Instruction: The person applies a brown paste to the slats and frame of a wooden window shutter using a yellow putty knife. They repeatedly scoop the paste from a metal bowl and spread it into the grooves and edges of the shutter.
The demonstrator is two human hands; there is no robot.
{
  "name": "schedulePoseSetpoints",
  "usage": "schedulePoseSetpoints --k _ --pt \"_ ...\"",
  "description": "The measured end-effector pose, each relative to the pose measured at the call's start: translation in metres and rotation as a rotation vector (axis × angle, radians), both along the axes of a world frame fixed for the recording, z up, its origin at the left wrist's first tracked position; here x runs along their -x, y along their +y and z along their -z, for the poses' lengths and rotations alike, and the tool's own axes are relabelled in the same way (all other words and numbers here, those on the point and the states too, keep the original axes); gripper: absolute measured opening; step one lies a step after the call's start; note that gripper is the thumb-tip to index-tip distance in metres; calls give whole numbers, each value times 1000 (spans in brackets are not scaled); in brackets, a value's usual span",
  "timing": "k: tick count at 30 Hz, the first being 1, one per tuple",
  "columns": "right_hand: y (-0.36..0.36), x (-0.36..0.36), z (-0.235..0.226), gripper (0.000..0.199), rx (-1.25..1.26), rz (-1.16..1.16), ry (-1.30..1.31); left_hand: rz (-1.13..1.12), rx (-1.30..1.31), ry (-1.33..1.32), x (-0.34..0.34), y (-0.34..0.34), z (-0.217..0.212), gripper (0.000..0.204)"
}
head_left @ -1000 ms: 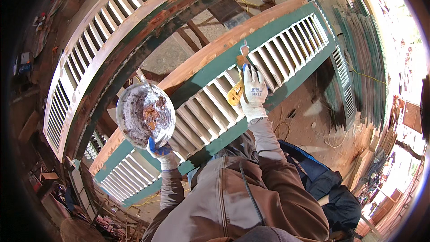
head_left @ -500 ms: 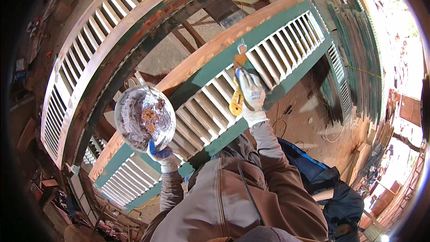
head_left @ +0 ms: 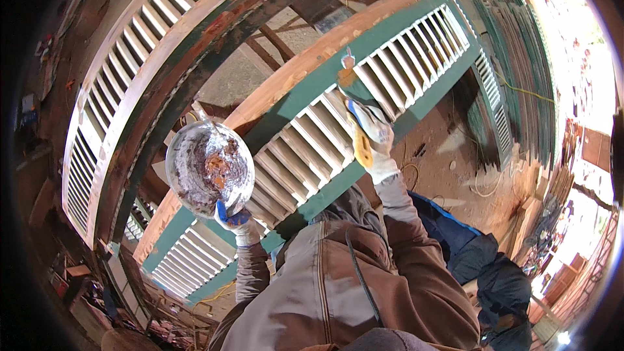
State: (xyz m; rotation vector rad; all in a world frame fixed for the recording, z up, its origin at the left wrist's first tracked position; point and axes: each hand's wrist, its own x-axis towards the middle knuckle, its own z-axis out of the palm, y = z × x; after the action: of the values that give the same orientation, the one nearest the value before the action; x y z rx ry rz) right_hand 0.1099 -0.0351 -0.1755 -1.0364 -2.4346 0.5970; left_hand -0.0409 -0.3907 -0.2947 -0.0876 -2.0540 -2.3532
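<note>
Head view, only view available.

Right hand (head_left: 372, 136), gloved white with blue and yellow, is raised over the green louvred shutter (head_left: 364, 84). Fingers are wrapped shut around the handle of a putty knife (head_left: 349, 78); the blade end points up and away from the person, and its tip sits on the green frame rail just beside the bare wood edge strip (head_left: 312, 65). An orange-brown smear shows on the blade; cannot tell whether blade and rail are truly touching or only very close.

Left hand (head_left: 235, 220), blue glove, grips the lower rim of a round shiny bowl (head_left: 209, 169) from beneath, fingers closed on it. The bowl is tipped toward the camera, its inside coated with grey-white and rust-coloured residue. It hangs in the air to the left of the shutter, not resting on anything.

Key relation: the shutter's long axis runs diagonally, from lower left to upper right. The knife handle lies roughly across that axis, along the line of the slats. The bowl lies down and left of the knife, well apart from it; the right hand is the one nearer to the shutter surface, the left is clear of it.

A second, white louvred panel (head_left: 117, 104) arcs across the upper left, apart from both hands. Brown jacket sleeves (head_left: 416, 247) fill the lower frame.
</note>
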Motion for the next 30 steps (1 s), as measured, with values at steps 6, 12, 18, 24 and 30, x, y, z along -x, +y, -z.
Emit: schedulePoseSetpoints --k 6,12,18,24,30 --pt "-41 -102 5 41 -288 166 -221 10 65 142 7 -7 9 44" --pt "-32 -135 20 38 -309 249 -343 66 55 142 14 -2 6 64" --pt "-26 -123 17 46 -212 162 -408 148 -107 117 26 -1 7 53" --pt "-57 -141 23 41 -241 -112 -512 157 -183 -120 25 10 -15 43" --pt "-31 -140 7 34 -142 108 -169 210 -313 -242 36 1 -5 43"
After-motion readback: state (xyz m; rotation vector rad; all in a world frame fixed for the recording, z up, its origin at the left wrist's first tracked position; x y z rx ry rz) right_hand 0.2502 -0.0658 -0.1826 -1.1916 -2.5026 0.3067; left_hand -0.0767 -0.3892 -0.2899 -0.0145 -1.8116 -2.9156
